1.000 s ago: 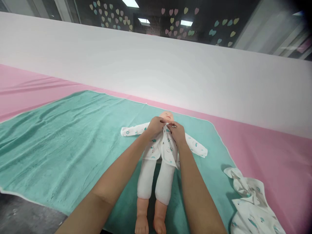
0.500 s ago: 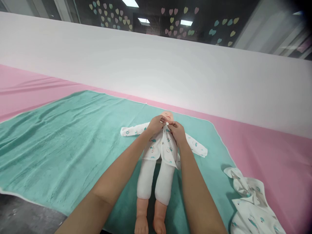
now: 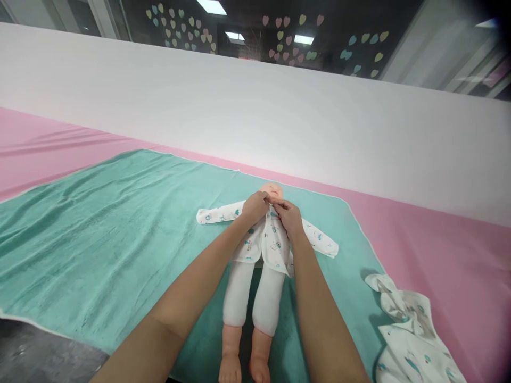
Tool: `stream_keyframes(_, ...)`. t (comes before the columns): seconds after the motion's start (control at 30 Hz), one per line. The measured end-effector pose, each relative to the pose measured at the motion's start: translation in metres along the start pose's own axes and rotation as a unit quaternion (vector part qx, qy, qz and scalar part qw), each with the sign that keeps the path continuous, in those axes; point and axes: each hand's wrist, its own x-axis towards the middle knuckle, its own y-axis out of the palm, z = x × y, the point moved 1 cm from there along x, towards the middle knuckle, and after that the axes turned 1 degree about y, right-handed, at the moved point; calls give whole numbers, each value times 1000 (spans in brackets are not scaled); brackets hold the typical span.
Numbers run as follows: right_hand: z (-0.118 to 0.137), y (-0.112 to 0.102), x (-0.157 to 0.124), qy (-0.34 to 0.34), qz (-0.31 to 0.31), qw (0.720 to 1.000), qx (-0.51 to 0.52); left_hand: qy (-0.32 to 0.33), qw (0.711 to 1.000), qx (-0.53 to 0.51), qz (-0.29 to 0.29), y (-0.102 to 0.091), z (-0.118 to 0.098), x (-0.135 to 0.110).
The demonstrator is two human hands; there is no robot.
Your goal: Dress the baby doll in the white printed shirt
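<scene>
A baby doll (image 3: 235, 340) lies on its back, head away from me, on a teal blanket (image 3: 120, 239). It wears a white printed baby jacket (image 3: 275, 244) with both sleeves spread sideways. The jacket's front edges meet near the neck and part lower down. At the collar, my left hand (image 3: 256, 206) pinches the cloth just under the doll's chin. My right hand (image 3: 289, 215) grips the collar's other side, its fingertips close to the left ones. The fingers hide the fastening between them.
A crumpled white printed garment (image 3: 415, 335) lies at the lower right, on the blanket's edge. Pink cloth (image 3: 439, 244) extends beyond the blanket. A white wall (image 3: 239, 101) rises behind, below a dark window with heart stickers (image 3: 287, 40).
Both hands stay at the collar, and their fingertips have come closer together. The white collar bit visible between them before is now covered. The view has shifted slightly.
</scene>
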Motion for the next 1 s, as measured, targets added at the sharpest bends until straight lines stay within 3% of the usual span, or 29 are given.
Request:
stream_keyframes(0.2, 14, 5, -14, -82, -17, 986, -145, -1, 998, -58, -5, -9, 8, -13)
stream_keyframes(0.43, 41, 10, -52, -33, 3, 946, -322, 29, 987, -157, -13, -16, 14, -47)
stream_keyframes(0.6, 57, 9, -57, -43, 35, 911, -408, 48, 985, -165, 12, -23, 13, -64)
stream_keyframes(0.7, 56, 0, -52, -46, 66, 932, -354, 94, 985, -145, 15, -24, 11, -66)
stream_keyframes(0.83, 45, -15, -44, 27, 153, 977, -149, 124, 987, -106, 11, -26, 7, -66)
stream_keyframes(1.0, 29, -23, -42, 105, 167, 979, 60, 133, 987, -93, 19, -27, -3, -69)
